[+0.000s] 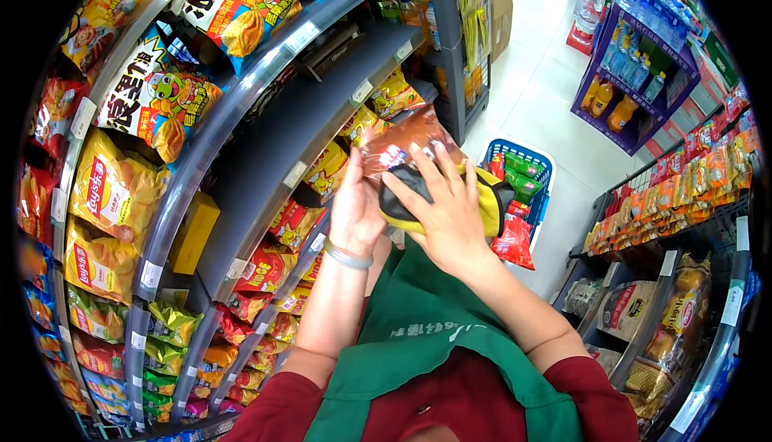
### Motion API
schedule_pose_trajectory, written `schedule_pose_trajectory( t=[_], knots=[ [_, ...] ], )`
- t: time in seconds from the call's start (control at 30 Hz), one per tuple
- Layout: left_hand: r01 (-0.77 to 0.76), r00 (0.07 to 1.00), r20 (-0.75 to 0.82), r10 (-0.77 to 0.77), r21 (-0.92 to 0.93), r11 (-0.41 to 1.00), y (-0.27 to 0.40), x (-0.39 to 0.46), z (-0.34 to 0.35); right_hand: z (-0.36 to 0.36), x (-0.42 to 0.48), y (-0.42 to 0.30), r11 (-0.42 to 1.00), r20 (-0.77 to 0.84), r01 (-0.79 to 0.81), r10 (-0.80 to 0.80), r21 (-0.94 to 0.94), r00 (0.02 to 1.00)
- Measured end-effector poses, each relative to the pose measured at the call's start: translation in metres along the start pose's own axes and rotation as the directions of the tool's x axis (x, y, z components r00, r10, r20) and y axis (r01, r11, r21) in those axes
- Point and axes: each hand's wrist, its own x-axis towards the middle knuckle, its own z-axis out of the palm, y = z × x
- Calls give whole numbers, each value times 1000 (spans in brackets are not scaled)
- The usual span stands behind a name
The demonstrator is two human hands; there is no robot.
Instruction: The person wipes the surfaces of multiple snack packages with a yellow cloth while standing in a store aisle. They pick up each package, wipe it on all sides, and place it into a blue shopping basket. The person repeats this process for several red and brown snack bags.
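Both of my hands are raised before the snack shelves, above a green apron. My left hand [357, 207], with a bangle on its wrist, supports the left side of a reddish-brown snack bag [416, 134]. Fingers of my right hand [443, 200] are spread over the bag's lower part and over a black-and-yellow cloth [491, 200], which lies between the palm and the bag. Whether the cloth is a folded rag or a pouch cannot be told. Just beyond my right hand, a blue shopping basket [546, 170] on the floor holds green and red snack bags.
Curved shelves [241, 140] with chip bags fill the left. A grey rack [452, 50] stands ahead, with a cardboard box [502, 16] behind it. Farther right is a purple drinks stand [633, 74]. Packaged bread [675, 315] and hanging orange packets [663, 194] line the right side.
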Motion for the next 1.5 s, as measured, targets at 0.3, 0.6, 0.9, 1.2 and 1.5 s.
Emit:
schedule_pose_trajectory(
  t=[0.3, 0.6, 0.9, 1.2, 1.5],
  knots=[
    [-145, 989, -12, 145, -2, 989, 17, 0, -3, 31, -45, 47, 967, -206, -22, 76, 254, 976],
    [-163, 980, 166, 113, 331, 929, -27, -26, 24, -2, 16, 31, 979, -409, -125, 182, 163, 894],
    [-157, 967, 224, 123, 143, 977, 12, -24, 32, 15, -20, 85, 594, -72, -333, 554, 732, 830],
    [-159, 978, 168, 123, 224, 962, 4, -21, 28, -6, -11, 62, 341, -177, 32, 404, 940, 897],
    [-54, 987, 157, 30, 148, 988, 29, -14, 20, 15, -46, 67, 509, 16, -186, 319, 840, 948]
  ],
)
